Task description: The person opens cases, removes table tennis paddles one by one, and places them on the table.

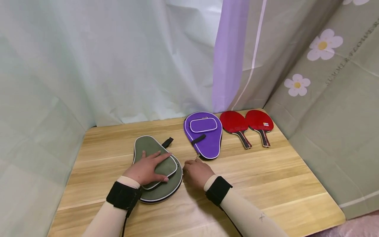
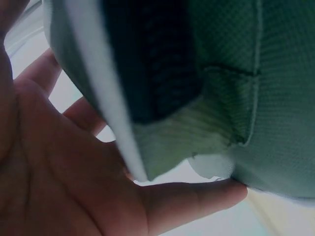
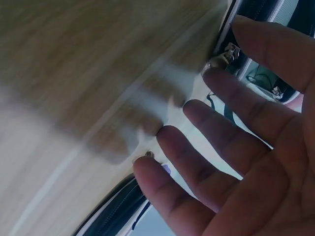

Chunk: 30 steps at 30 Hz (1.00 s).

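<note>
- Pale curtains (image 1: 133, 65) hang behind a wooden table (image 1: 266, 184).
- Green case (image 1: 148, 146) lies flat on the table, left of centre; its long axis slants, narrow end pointing away and slightly left, broad end towards the near edge and slightly right.
- Left hand (image 1: 148, 169) rests on the case, fingers spread, gripping nothing.
- Right hand (image 1: 198, 172), fingers slightly bent, is beside the broad end; whether it pinches the zip pull (image 3: 230, 52), I cannot tell.
- Purple case (image 1: 204, 141) lies beyond, narrow end nearest.
</note>
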Motion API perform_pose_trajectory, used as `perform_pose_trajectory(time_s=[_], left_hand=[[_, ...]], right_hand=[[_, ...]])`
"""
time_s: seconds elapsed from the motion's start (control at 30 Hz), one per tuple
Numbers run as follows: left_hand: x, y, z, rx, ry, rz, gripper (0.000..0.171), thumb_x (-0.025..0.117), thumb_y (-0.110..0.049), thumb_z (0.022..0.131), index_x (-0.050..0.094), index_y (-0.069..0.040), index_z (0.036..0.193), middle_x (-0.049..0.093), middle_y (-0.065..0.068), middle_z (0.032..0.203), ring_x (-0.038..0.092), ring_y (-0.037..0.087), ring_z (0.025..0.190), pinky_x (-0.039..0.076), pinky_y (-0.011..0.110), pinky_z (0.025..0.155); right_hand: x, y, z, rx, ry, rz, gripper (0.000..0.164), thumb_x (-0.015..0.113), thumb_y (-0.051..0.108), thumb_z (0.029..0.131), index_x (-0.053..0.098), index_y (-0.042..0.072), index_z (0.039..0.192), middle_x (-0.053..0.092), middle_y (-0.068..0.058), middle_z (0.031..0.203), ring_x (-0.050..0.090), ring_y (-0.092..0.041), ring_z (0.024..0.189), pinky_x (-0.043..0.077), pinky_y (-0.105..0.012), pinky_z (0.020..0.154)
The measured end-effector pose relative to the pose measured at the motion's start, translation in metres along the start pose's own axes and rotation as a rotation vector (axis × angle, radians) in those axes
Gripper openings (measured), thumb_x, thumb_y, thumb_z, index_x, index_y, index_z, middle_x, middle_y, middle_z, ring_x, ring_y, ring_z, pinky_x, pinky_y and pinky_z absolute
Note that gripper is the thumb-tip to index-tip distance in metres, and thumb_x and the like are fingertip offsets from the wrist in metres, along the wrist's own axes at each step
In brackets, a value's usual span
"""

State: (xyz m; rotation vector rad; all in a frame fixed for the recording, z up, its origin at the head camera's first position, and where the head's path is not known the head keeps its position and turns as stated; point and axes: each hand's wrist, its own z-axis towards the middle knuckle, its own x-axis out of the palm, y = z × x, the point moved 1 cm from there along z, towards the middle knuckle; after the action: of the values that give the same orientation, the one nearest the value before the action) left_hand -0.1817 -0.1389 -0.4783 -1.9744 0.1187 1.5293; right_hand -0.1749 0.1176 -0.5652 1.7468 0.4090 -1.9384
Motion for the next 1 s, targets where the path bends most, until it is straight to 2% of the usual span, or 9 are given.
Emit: perform_pose_trajectory(time_s=[0.13,0.17,0.27,0.43,0.6,0.7,0.83,0.9,1.0], left_hand=[[0.001,0.001,0.001,0.002,0.004,-0.018,0.101,0.098,-0.052,0.085,0.052,-0.025,0.171,0.054,0.033,0.17,0.035,0.084,0.151,0.026,0.092,0.126],[0.002,0.001,0.001,-0.001,0.007,-0.021,0.102,0.098,-0.052,0.085,0.052,-0.025,0.171,0.054,0.033,0.17,0.035,0.084,0.151,0.026,0.092,0.126],[0.002,0.002,0.001,-0.014,0.013,-0.025,0.103,0.099,-0.054,0.084,0.051,-0.027,0.171,0.05,0.033,0.173,0.028,0.09,0.149,0.032,0.093,0.121],[0.002,0.004,0.003,-0.011,-0.006,-0.041,0.101,0.099,-0.052,0.083,0.053,-0.028,0.17,0.038,0.035,0.179,0.021,0.091,0.151,0.041,0.095,0.112],[0.0,0.007,0.008,-0.002,-0.008,-0.049,0.102,0.1,-0.051,0.083,0.054,-0.027,0.17,0.036,0.036,0.18,0.022,0.088,0.153,0.04,0.093,0.115],[-0.003,0.007,0.011,-0.004,-0.006,-0.048,0.102,0.1,-0.052,0.083,0.053,-0.028,0.17,0.04,0.036,0.178,0.023,0.088,0.153,0.039,0.091,0.118],[-0.003,0.007,0.011,-0.024,-0.011,-0.032,0.103,0.1,-0.054,0.082,0.052,-0.03,0.171,0.046,0.035,0.175,0.024,0.087,0.153,0.041,0.091,0.117],[0.001,0.008,0.01,-0.041,-0.01,-0.023,0.104,0.099,-0.056,0.082,0.052,-0.032,0.171,0.047,0.035,0.174,0.023,0.087,0.153,0.043,0.091,0.115],[0.007,0.008,0.008,-0.067,-0.008,-0.008,0.105,0.098,-0.06,0.082,0.051,-0.034,0.171,0.049,0.034,0.173,0.024,0.086,0.154,0.046,0.091,0.111]], right_hand=[[0.009,-0.001,0.006,0.017,-0.023,-0.019,0.027,0.089,0.028,0.088,0.084,0.02,0.113,0.084,0.003,0.121,0.079,-0.017,0.117,0.06,-0.038,0.104],[0.005,0.001,0.006,0.021,-0.015,-0.033,0.027,0.089,0.028,0.089,0.085,0.019,0.115,0.084,0.002,0.124,0.079,-0.018,0.119,0.06,-0.038,0.105],[0.021,-0.007,0.013,0.032,-0.025,-0.02,0.02,0.086,0.024,0.09,0.088,0.024,0.11,0.084,0.002,0.125,0.08,-0.023,0.114,0.062,-0.039,0.1],[0.032,-0.015,0.022,0.043,-0.045,0.014,0.017,0.086,0.026,0.089,0.088,0.027,0.105,0.084,0.004,0.118,0.079,-0.023,0.104,0.061,-0.035,0.091],[0.014,-0.012,0.023,-0.012,-0.035,-0.01,0.014,0.09,0.03,0.086,0.087,0.022,0.097,0.083,-0.002,0.123,0.076,-0.024,0.112,0.058,-0.036,0.095],[0.007,-0.012,0.023,-0.019,-0.035,-0.011,0.009,0.093,0.03,0.084,0.087,0.024,0.088,0.082,-0.002,0.124,0.075,-0.026,0.104,0.058,-0.037,0.09],[-0.013,0.0,0.014,-0.04,-0.033,-0.106,0.004,0.087,0.024,0.09,0.087,0.021,0.087,0.082,-0.001,0.124,0.075,-0.026,0.099,0.058,-0.038,0.089],[-0.023,0.01,0.006,-0.06,-0.017,-0.151,0.005,0.084,0.02,0.094,0.088,0.018,0.091,0.082,-0.001,0.125,0.076,-0.026,0.102,0.06,-0.037,0.094],[-0.008,0.015,-0.001,-0.099,-0.027,-0.156,0.007,0.083,0.019,0.094,0.089,0.02,0.098,0.081,-0.001,0.125,0.078,-0.026,0.108,0.063,-0.037,0.096]])
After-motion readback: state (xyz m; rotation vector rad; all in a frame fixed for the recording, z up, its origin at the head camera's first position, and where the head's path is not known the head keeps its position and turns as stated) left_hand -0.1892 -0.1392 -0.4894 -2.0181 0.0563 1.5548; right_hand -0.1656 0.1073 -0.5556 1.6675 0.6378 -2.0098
